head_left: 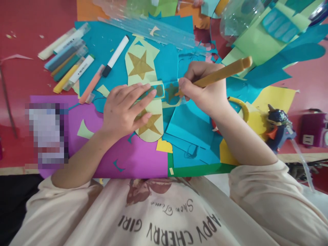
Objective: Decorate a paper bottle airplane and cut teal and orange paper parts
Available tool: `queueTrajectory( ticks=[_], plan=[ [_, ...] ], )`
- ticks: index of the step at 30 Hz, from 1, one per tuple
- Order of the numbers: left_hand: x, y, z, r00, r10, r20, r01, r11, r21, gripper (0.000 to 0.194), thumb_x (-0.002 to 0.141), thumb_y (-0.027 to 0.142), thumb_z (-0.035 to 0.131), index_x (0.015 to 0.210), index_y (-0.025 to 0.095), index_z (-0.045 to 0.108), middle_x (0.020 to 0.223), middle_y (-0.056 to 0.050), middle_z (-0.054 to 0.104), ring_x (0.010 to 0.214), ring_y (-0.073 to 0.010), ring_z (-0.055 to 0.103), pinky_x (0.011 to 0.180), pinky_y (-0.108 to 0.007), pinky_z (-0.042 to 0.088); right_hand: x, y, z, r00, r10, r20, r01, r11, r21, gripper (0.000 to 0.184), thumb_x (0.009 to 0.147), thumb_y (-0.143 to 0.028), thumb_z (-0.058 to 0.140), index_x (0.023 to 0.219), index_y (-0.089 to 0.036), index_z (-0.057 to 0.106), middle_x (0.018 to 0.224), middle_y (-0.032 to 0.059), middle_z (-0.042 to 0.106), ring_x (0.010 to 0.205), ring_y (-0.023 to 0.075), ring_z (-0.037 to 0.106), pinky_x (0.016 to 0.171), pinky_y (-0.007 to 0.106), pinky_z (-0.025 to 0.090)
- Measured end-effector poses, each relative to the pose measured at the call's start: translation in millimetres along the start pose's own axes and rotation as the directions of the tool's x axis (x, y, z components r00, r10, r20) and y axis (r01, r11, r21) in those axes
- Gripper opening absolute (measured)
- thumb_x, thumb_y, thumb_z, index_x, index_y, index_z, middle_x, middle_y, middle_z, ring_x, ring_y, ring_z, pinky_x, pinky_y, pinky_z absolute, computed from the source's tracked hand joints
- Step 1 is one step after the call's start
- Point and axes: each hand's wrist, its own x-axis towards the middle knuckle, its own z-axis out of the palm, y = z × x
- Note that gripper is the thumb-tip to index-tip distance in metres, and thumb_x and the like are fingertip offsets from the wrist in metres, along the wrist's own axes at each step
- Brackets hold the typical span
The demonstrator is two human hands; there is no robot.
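Observation:
My right hand [205,83] grips a golden-brown marker [225,71], its tip down on a small blue paper piece [173,93] that bears a brownish star. Spread flat, my left hand [128,106] presses on a pale green paper cutout [159,106] decorated with brown stars, one above and one below the fingers. A narrow blue strip with dark spots [159,91] crosses the cutout under my fingertips. Left of the cutout lies a white marker with a black cap [115,55].
Several markers [69,58] lie at the left, near a blurred-out rectangular object [47,133]. Blue sheets [192,123], a purple sheet [143,157] and scraps cover the red table [15,78]. At right are a glue gun [280,128], yellow-handled scissors [242,106] and a clear plastic bottle [238,20].

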Motion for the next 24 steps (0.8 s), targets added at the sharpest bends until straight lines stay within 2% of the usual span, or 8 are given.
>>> queueTrajectory(
  ticks=[5,10,17,21,24],
  plan=[
    [2.0,0.6,-1.1,0.998,0.019,-0.054,-0.02,1.0,-0.018,0.048,0.101,0.047,0.041,0.14,0.022,0.048,0.132,-0.008,0.068,0.118,-0.0231,0.066,0.098,-0.04,0.051,-0.5,1.6,1.8,0.999,-0.001,0.041,0.001,1.0,0.003,0.038,0.089,-0.037,0.062,0.06,-0.023,0.042,0.056,-0.0023,0.051,0.058,0.0125,0.058,0.053,0.027,0.051],
    [2.8,0.6,-2.2,0.997,0.03,-0.071,-0.032,0.999,-0.036,0.047,0.1,0.044,0.046,0.141,0.021,0.048,0.131,-0.009,0.068,0.118,-0.0238,0.066,0.098,-0.039,0.051,1.1,-2.0,0.3,0.994,0.01,0.107,-0.012,1.0,0.02,0.038,0.086,-0.029,0.062,0.057,-0.023,0.038,0.054,-0.003,0.048,0.054,0.0104,0.05,0.052,0.026,0.048],
    [-2.4,-2.2,1.2,0.996,-0.058,0.074,0.073,0.975,-0.208,0.05,0.1,0.048,0.041,0.147,0.029,0.042,0.144,-0.007,0.059,0.129,-0.0287,0.059,0.107,-0.047,0.045,0.3,-1.1,2.2,0.999,0.044,0.023,-0.045,0.997,0.064,0.035,0.085,-0.026,0.061,0.058,-0.023,0.039,0.054,-0.0048,0.043,0.055,0.0096,0.047,0.054,0.025,0.046],
    [-1.0,-1.9,0.1,1.0,0.007,-0.024,-0.011,0.986,-0.168,0.053,0.098,0.045,0.049,0.147,0.024,0.042,0.138,-0.011,0.064,0.124,-0.0287,0.063,0.102,-0.044,0.047,-0.5,-1.4,3.8,0.999,0.044,0.018,-0.046,0.996,0.078,0.036,0.085,-0.027,0.061,0.059,-0.023,0.038,0.055,-0.0053,0.042,0.052,0.0089,0.046,0.053,0.025,0.044],
    [-0.2,-1.0,-0.2,1.0,-0.008,-0.021,0.005,0.988,-0.151,0.052,0.099,0.044,0.047,0.148,0.026,0.041,0.138,-0.009,0.064,0.123,-0.028,0.063,0.102,-0.044,0.046,0.2,-2.6,3.0,0.998,0.051,0.036,-0.054,0.995,0.085,0.037,0.084,-0.026,0.064,0.058,-0.023,0.038,0.054,-0.0056,0.041,0.052,0.0087,0.044,0.053,0.025,0.044]
  ],
)
